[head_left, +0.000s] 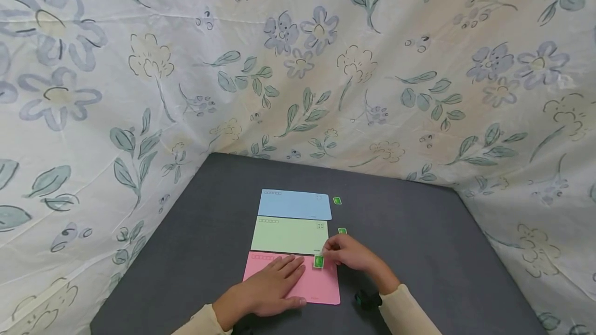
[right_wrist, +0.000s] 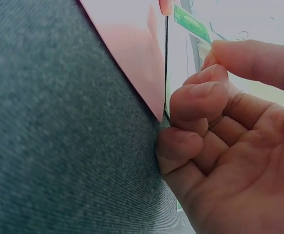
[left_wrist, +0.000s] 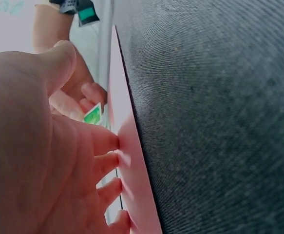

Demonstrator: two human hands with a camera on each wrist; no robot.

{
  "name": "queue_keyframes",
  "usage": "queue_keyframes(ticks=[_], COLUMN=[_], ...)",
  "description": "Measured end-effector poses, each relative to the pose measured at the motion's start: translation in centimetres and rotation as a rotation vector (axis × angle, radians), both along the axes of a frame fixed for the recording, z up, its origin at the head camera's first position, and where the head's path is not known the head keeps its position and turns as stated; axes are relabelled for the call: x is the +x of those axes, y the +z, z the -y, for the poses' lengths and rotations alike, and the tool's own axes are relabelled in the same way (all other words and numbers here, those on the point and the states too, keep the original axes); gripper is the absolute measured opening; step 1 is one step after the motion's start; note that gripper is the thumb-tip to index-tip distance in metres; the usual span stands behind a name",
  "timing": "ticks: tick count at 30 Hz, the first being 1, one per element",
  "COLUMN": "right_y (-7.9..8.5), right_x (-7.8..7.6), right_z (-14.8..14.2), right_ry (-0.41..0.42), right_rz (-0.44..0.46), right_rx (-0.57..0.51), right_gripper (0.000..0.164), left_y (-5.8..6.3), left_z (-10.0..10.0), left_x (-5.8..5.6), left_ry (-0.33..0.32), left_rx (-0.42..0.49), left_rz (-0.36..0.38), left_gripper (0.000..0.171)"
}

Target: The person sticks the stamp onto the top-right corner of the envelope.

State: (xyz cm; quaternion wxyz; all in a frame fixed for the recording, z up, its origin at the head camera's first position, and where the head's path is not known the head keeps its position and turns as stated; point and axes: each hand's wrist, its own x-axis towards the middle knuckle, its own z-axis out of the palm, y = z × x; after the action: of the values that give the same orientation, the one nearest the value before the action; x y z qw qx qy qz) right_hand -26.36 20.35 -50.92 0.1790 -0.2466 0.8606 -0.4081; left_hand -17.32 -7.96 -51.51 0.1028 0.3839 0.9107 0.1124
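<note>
Nearest my body lies a pink envelope (head_left: 321, 288). My left hand (head_left: 274, 283) rests flat on its left part, fingers straight and fingertips against the paper in the left wrist view. Between thumb and index finger, my right hand (head_left: 351, 255) pinches a small green stamp (head_left: 318, 261) with a pale border by its edge. The stamp is over the envelope's upper right corner, tilted up from the paper in the right wrist view (right_wrist: 190, 23). The other right fingers curl loosely, close to the table beside the envelope.
Beyond the pink one, a light green envelope (head_left: 288, 235) and a blue envelope (head_left: 293, 205) lie in a column. Two more green stamps, a far one (head_left: 337, 201) and a nearer one (head_left: 342, 231), lie to their right on the dark table (head_left: 419, 231). Floral cloth (head_left: 298, 107) surrounds the table.
</note>
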Motion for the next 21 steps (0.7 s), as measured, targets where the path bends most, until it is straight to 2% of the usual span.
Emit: queue_keyframes(ticks=[5, 21], right_y=[-0.21, -0.44], right_x=[-0.01, 0.06], right_z=[0.12, 0.47], right_ry=[-0.003, 0.004], right_rz=[0.005, 0.007], right_rx=[0.000, -0.013], right_gripper=[0.015, 0.015], left_y=[-0.22, 0.41], left_z=[-0.11, -0.60], left_x=[-0.24, -0.19], left_ry=[-0.003, 0.012], left_rx=[-0.010, -0.022], left_rz=[-0.015, -0.010], left_gripper=[0.086, 0.088])
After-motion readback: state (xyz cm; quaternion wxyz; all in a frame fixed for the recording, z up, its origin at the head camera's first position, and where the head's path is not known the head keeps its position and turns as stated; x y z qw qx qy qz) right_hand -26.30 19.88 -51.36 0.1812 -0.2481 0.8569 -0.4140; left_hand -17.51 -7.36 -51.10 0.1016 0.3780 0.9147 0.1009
